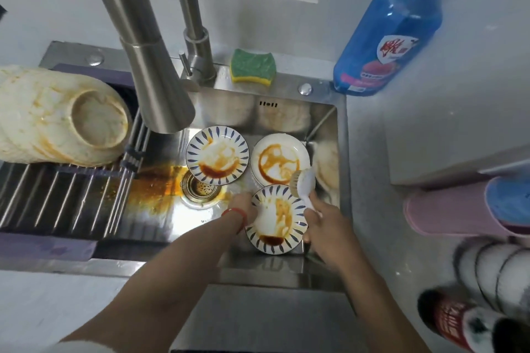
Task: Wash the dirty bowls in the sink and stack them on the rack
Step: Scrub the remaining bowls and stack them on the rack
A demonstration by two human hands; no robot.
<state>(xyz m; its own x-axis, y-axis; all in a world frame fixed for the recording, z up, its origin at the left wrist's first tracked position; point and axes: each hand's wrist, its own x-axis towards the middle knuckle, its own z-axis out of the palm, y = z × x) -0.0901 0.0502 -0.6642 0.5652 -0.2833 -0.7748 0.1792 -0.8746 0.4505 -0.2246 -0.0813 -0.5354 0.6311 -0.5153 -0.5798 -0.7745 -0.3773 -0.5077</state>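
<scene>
Bowl, blue-leaf rim (276,219): tilted up in my left hand (243,209) at the near right of the sink (341,152); brown sauce streaked down its white inside and pooled at its low near edge.

Bowl, blue-leaf rim (217,155): flat on the sink floor, just beyond the drain; smeared brown.

Bowl, plain white (279,159): flat, just right of that one; ring of brown sauce inside.

Brush, white (304,184): gripped in my right hand (324,226), its head over the near edge of the plain white bowl.

Stack of white bowls (57,120): upturned on the rack (71,198) at far left, stained orange.
</scene>
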